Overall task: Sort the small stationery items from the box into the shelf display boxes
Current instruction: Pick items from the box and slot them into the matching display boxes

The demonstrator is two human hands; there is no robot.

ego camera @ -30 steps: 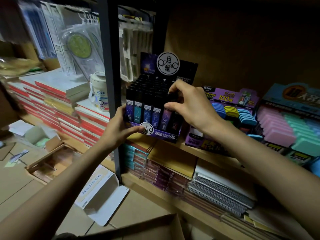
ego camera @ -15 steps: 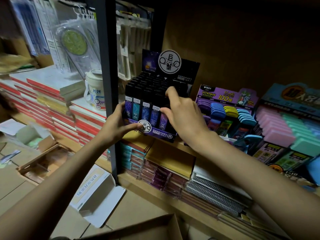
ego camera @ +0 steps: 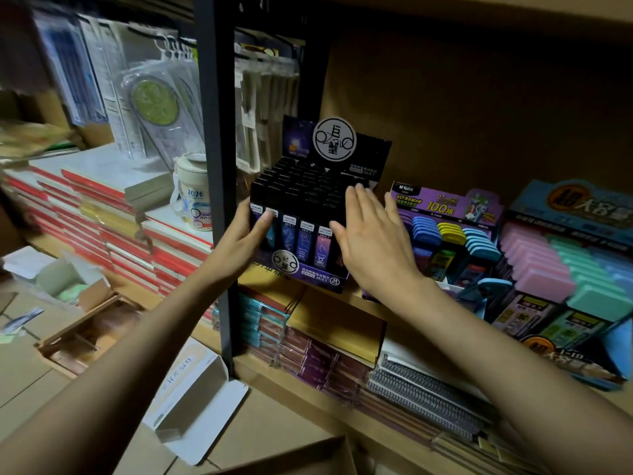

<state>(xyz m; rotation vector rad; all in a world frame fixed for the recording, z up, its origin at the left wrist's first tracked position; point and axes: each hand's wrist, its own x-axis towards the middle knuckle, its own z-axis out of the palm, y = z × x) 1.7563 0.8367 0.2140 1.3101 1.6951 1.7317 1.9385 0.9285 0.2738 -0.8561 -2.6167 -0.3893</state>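
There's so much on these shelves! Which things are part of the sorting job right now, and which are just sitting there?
In the job: black pencil-lead display box, gripped by the left hand; right hand, flat beside it; purple display box; cardboard box.
Just lying about: red notebook stacks; white mug; spiral notebooks; hanging ruler packs.

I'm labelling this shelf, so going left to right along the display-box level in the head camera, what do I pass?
Red-edged notebook stacks → white 2026 mug → black shelf post → dark zodiac display box → purple display box → blue display box.
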